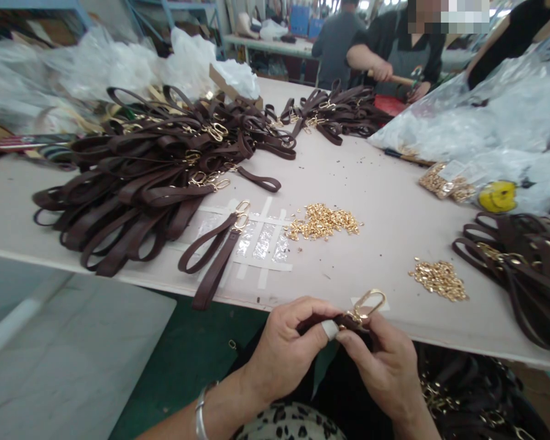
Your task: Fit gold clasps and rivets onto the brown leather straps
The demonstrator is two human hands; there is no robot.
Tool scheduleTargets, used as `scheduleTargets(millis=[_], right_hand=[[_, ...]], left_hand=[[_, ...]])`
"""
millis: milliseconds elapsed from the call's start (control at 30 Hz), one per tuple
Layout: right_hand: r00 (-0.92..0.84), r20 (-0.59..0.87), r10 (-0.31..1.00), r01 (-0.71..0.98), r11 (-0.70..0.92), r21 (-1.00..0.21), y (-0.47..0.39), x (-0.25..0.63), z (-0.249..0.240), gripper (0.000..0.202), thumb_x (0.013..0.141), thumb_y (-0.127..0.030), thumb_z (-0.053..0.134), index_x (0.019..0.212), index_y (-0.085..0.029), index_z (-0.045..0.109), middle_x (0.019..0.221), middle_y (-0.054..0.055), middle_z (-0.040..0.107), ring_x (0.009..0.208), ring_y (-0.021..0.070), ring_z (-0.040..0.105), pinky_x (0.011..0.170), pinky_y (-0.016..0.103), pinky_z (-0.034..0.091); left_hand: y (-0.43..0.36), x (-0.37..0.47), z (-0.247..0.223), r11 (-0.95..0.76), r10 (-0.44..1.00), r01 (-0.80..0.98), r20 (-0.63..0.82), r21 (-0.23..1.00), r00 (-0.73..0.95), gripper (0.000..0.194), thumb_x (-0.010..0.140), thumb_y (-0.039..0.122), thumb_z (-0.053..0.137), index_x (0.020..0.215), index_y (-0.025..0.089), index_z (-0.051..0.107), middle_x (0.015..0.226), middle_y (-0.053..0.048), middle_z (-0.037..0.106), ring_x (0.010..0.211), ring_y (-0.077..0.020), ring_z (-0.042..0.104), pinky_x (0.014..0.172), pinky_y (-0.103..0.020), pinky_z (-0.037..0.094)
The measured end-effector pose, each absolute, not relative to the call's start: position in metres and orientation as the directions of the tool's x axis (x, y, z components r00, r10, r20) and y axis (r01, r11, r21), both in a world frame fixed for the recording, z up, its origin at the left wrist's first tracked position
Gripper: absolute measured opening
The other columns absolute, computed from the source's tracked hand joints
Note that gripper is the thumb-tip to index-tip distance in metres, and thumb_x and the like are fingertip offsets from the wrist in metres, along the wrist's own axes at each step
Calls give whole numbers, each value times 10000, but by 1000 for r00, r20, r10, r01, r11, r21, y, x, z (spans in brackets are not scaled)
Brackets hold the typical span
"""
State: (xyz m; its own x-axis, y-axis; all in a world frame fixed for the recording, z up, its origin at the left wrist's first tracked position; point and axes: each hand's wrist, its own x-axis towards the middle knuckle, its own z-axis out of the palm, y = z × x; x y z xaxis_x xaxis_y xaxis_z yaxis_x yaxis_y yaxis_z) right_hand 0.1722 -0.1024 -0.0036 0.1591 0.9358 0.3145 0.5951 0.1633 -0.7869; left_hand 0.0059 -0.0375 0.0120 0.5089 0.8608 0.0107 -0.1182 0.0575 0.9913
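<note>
Just off the table's front edge, both my hands pinch one brown leather strap (347, 321) with a gold oval clasp (369, 305) standing up from its end. My left hand (289, 342), with white tape round the thumb, is closed on the strap from the left. From the right, my right hand (385, 360) is closed on it near the clasp, thumb underneath. Whatever lies between the thumb tips is too small to make out. Beyond my hands lie a pile of small gold metal pieces (323, 221) and a smaller gold pile (439, 280) to the right.
A big heap of brown straps (132, 189) covers the table's left. Two finished-looking straps (217, 269) lie nearer, by taped clear plastic (261, 241). More straps (522, 269) and plastic bags (495, 128) are at right. Across the table, a person (394, 67) holds a wooden-handled tool.
</note>
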Motion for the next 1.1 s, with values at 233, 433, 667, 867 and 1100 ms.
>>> scheduleTargets(millis=[233,433,667,867,1100], right_hand=[[-185,338,923,697,366,-616,-100,175,5,246,987,-334,463,836,-202,605,729,28,647,674,190,594,638,314,422],[-150,351,924,704,349,-618,-103,166,2,213,966,-214,444,777,-197,541,657,14,588,609,170,547,597,309,364],[-180,538,824,705,489,-514,-103,141,-6,168,890,-148,483,739,-196,539,599,17,586,542,159,539,544,297,356],[-267,589,763,720,564,-405,-105,133,-5,117,832,-164,512,726,-194,551,554,14,623,453,143,578,454,267,382],[-226,609,761,672,574,-468,-106,124,14,223,857,-184,509,641,-235,483,444,-23,527,388,137,525,392,243,378]], left_hand=[[-33,5,11,284,766,-178,-111,942,633,123,812,124,710,886,180,791,859,-32,723,816,-135,659,775,-238,512],[-34,1,8,272,754,-129,-128,953,645,158,877,208,656,976,162,771,927,-52,735,877,-157,660,820,-261,507],[-43,6,22,55,760,-40,-15,998,649,459,963,477,508,1282,165,619,1198,-83,688,1115,-230,622,1003,-334,446],[-57,13,20,26,790,-18,-9,1000,613,668,950,647,370,970,101,755,888,-106,752,842,-228,687,769,-303,506],[-67,8,34,-114,840,-103,152,988,521,737,964,643,337,813,68,772,732,-139,739,692,-188,672,685,-269,485]])
